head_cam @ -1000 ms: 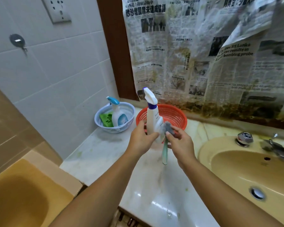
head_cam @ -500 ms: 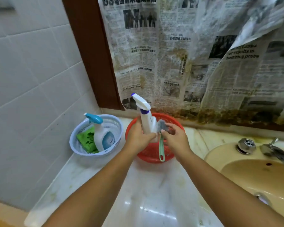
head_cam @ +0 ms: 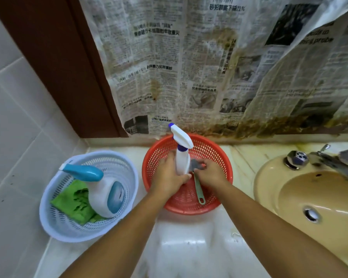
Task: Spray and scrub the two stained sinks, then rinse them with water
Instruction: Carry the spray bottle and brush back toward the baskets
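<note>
Progress: one beige sink [head_cam: 319,199] in view at counter's [head_cam: 189,249] right end, no foam or water visible, dark specks by overflow hole; second sink out of view. Judged spraying, scrubbing and rinsing all left.

Left hand [head_cam: 167,177] curled round spray bottle [head_cam: 182,162], upright inside red basket [head_cam: 226,173] at counter's back edge. Right hand [head_cam: 209,174] pinched scrub brush [head_cam: 198,190] near grey head, green handle pointing toward basket's near rim.

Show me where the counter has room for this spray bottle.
Bare counter lies in front of the red basket, toward the near edge. A narrow strip runs between that basket and the sink. Crowded at the back: white basket beside red basket, left hand and right hand in the red one.
</note>
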A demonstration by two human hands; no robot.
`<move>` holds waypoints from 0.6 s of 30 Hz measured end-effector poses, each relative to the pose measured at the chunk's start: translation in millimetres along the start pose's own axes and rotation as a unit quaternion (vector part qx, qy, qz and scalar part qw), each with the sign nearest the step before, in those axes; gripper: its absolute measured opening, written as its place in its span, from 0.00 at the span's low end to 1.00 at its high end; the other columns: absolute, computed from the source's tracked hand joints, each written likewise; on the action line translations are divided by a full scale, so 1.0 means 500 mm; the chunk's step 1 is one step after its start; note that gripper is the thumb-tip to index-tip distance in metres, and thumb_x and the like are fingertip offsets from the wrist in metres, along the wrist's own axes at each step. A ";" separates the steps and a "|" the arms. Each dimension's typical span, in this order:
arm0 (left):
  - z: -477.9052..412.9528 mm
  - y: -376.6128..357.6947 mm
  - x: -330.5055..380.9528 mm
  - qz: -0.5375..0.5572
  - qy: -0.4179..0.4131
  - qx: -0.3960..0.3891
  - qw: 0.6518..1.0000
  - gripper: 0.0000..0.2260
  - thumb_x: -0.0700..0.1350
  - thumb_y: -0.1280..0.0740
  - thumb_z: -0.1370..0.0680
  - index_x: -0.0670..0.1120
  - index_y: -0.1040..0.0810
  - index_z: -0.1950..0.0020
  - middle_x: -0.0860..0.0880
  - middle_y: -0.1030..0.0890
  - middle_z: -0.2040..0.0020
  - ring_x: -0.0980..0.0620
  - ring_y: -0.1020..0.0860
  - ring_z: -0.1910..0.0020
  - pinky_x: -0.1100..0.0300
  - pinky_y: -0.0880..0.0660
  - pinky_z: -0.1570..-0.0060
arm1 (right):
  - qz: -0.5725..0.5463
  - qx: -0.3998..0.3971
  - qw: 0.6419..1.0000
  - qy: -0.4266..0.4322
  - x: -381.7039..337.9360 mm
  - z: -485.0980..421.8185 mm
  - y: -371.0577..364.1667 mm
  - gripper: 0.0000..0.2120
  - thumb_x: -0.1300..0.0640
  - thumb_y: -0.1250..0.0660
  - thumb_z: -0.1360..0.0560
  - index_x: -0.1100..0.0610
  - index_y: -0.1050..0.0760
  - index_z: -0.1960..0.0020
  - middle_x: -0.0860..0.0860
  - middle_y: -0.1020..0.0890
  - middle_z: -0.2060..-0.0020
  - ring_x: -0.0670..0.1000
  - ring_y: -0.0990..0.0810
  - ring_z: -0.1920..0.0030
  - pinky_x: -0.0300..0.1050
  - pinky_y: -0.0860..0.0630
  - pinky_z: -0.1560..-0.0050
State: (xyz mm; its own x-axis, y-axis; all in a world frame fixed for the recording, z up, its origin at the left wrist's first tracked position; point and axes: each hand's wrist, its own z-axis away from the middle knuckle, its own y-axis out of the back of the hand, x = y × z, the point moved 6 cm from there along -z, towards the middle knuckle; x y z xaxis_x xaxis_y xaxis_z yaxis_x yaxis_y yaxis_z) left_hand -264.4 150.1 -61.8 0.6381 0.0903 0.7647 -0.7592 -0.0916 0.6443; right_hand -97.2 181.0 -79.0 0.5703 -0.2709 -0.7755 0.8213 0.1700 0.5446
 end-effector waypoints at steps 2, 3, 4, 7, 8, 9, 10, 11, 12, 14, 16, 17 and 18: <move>-0.001 -0.004 -0.007 -0.013 0.000 -0.017 1.000 0.42 0.55 0.18 0.35 0.56 0.35 0.25 0.51 0.23 0.37 0.47 0.22 0.40 0.45 0.23 0.41 | 0.024 -0.019 1.000 -0.005 -0.005 0.005 -0.004 0.21 0.62 0.32 0.21 0.52 0.25 0.29 0.52 0.18 0.36 0.55 0.20 0.37 0.47 0.25 0.36; 0.000 -0.004 -0.009 -0.023 -0.003 -0.022 0.999 0.44 0.56 0.19 0.35 0.56 0.37 0.23 0.50 0.23 0.36 0.47 0.22 0.38 0.46 0.23 0.40 | 0.034 -0.024 0.999 -0.003 -0.009 0.007 -0.004 0.22 0.62 0.32 0.20 0.53 0.26 0.27 0.52 0.19 0.35 0.56 0.21 0.36 0.47 0.26 0.36; 0.002 0.000 -0.011 -0.046 -0.011 -0.017 0.999 0.46 0.58 0.19 0.34 0.54 0.38 0.22 0.50 0.23 0.35 0.46 0.23 0.37 0.46 0.24 0.38 | 0.048 -0.025 0.999 0.003 -0.011 0.007 -0.003 0.22 0.61 0.33 0.20 0.53 0.27 0.26 0.53 0.20 0.34 0.57 0.22 0.35 0.48 0.26 0.36; 0.033 0.032 -0.003 -0.175 -0.049 0.064 0.981 0.44 0.63 0.25 0.29 0.50 0.39 0.20 0.48 0.26 0.29 0.45 0.31 0.27 0.44 0.35 0.27 | 0.115 -0.027 0.992 0.033 -0.019 0.009 0.002 0.25 0.58 0.33 0.19 0.52 0.30 0.23 0.52 0.21 0.31 0.56 0.22 0.33 0.48 0.27 0.34; 0.049 0.040 -0.002 -0.193 -0.054 0.081 0.976 0.41 0.62 0.27 0.27 0.49 0.40 0.19 0.49 0.28 0.26 0.45 0.36 0.23 0.41 0.42 0.23 | 0.149 -0.023 0.987 0.050 -0.025 0.014 0.008 0.26 0.57 0.33 0.19 0.51 0.32 0.22 0.52 0.21 0.31 0.56 0.22 0.33 0.48 0.27 0.34; 0.064 0.043 -0.005 -0.193 -0.053 0.086 0.976 0.39 0.60 0.29 0.24 0.49 0.41 0.19 0.49 0.31 0.24 0.45 0.41 0.21 0.40 0.48 0.21 | 0.183 -0.019 0.981 0.069 -0.030 0.019 0.012 0.26 0.57 0.33 0.19 0.51 0.32 0.22 0.52 0.21 0.31 0.56 0.22 0.33 0.49 0.27 0.34; 0.075 0.041 -0.010 -0.183 -0.048 0.081 0.979 0.37 0.57 0.30 0.23 0.49 0.41 0.18 0.48 0.34 0.22 0.44 0.44 0.20 0.39 0.52 0.20 | 0.210 -0.014 0.973 0.091 -0.033 0.027 0.018 0.24 0.56 0.34 0.19 0.51 0.31 0.23 0.52 0.20 0.33 0.56 0.21 0.34 0.49 0.26 0.36; 0.082 0.035 -0.016 -0.172 -0.043 0.071 0.982 0.35 0.54 0.31 0.22 0.48 0.41 0.19 0.48 0.35 0.21 0.44 0.45 0.19 0.40 0.52 0.20 | 0.230 -0.010 0.967 0.112 -0.035 0.036 0.022 0.22 0.56 0.35 0.19 0.50 0.29 0.25 0.52 0.19 0.35 0.56 0.20 0.36 0.49 0.25 0.38; 0.086 0.029 -0.017 -0.159 -0.041 0.065 0.984 0.33 0.52 0.32 0.21 0.48 0.40 0.19 0.47 0.34 0.21 0.44 0.43 0.20 0.41 0.50 0.20 | 0.244 -0.007 0.961 0.132 -0.032 0.045 0.026 0.21 0.55 0.36 0.19 0.49 0.28 0.26 0.51 0.18 0.36 0.56 0.20 0.38 0.50 0.24 0.40; 0.087 0.019 -0.016 -0.131 -0.045 0.063 0.988 0.30 0.49 0.32 0.21 0.47 0.37 0.20 0.47 0.31 0.23 0.46 0.37 0.22 0.45 0.41 0.22 | 0.280 -0.001 0.948 0.154 -0.016 0.057 0.029 0.21 0.53 0.37 0.19 0.48 0.29 0.26 0.51 0.18 0.38 0.56 0.19 0.41 0.52 0.21 0.44; 0.085 0.007 -0.008 -0.113 -0.052 0.059 0.991 0.29 0.48 0.33 0.21 0.48 0.36 0.21 0.49 0.29 0.25 0.48 0.34 0.25 0.47 0.35 0.25 | 0.322 0.004 0.933 0.159 0.006 0.067 0.035 0.23 0.51 0.38 0.19 0.49 0.32 0.24 0.51 0.19 0.38 0.56 0.21 0.41 0.52 0.21 0.44; 0.085 0.000 -0.002 -0.110 -0.056 0.055 0.991 0.29 0.48 0.33 0.21 0.48 0.36 0.21 0.50 0.28 0.26 0.48 0.33 0.26 0.48 0.34 0.26 | 0.330 0.007 0.930 0.164 0.016 0.071 0.039 0.25 0.51 0.38 0.19 0.50 0.33 0.23 0.51 0.19 0.39 0.56 0.21 0.41 0.52 0.22 0.43; 0.085 -0.008 0.004 -0.107 -0.060 0.050 0.991 0.29 0.48 0.33 0.21 0.48 0.36 0.21 0.50 0.28 0.26 0.48 0.32 0.26 0.48 0.33 0.26 | 0.333 0.010 0.928 0.169 0.026 0.075 0.044 0.26 0.51 0.38 0.19 0.49 0.34 0.22 0.50 0.19 0.39 0.56 0.21 0.42 0.51 0.23 0.43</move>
State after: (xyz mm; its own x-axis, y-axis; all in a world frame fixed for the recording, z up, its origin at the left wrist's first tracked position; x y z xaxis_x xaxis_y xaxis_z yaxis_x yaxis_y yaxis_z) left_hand -254.6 108.5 -62.6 0.7981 -0.0007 0.6025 -0.5925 -0.1823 0.7847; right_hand -72.4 145.6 -64.8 0.9262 0.2016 -0.3186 0.2861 0.1745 0.9422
